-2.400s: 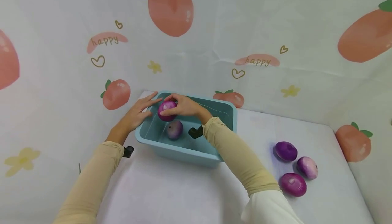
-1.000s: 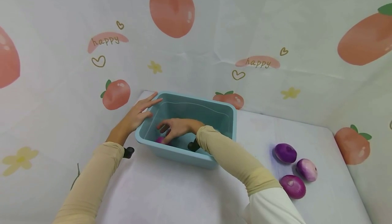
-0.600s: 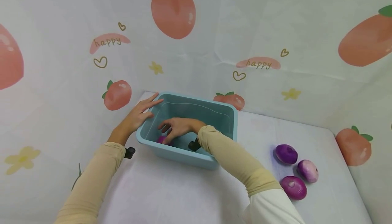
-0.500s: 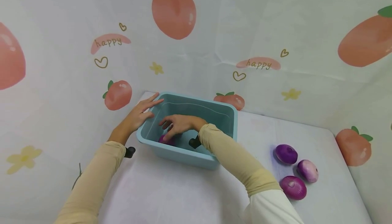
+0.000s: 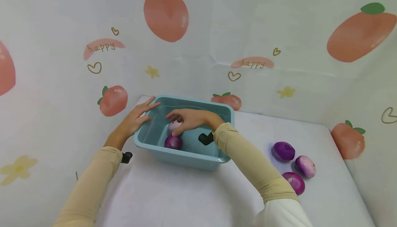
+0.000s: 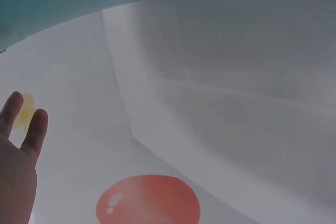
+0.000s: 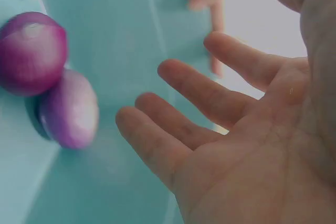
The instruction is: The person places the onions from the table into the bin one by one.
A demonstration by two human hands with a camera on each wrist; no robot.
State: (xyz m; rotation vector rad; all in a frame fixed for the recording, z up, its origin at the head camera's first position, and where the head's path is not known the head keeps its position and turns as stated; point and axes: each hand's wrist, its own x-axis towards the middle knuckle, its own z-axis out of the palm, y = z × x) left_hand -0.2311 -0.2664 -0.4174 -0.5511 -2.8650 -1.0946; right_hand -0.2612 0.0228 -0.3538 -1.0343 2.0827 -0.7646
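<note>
A light-blue plastic tub (image 5: 186, 154) stands on the white-covered table. Inside it lie two red onions: a dark purple onion (image 5: 173, 142) near the front wall and a paler onion (image 5: 174, 127) just behind it. My right hand (image 5: 192, 119) hovers over them in the head view, partly covering the paler one. In the right wrist view its fingers (image 7: 184, 93) are spread and relaxed, apart from both onions (image 7: 68, 108). My left hand (image 5: 133, 121) rests on the tub's left rim with its fingers extended; the left wrist view shows only part of that hand (image 6: 18, 171).
On the table to the right of the tub lie three more onions: a dark one (image 5: 284, 151), a pale one (image 5: 305, 166) and a magenta one (image 5: 294, 183), partly behind my right sleeve. A white fruit-printed cloth (image 5: 192, 47) hangs behind the table.
My right hand lowered an onion into the tub beside the other one and let go of it. Now it has risen and shifted right. My left hand stays on the rim.
</note>
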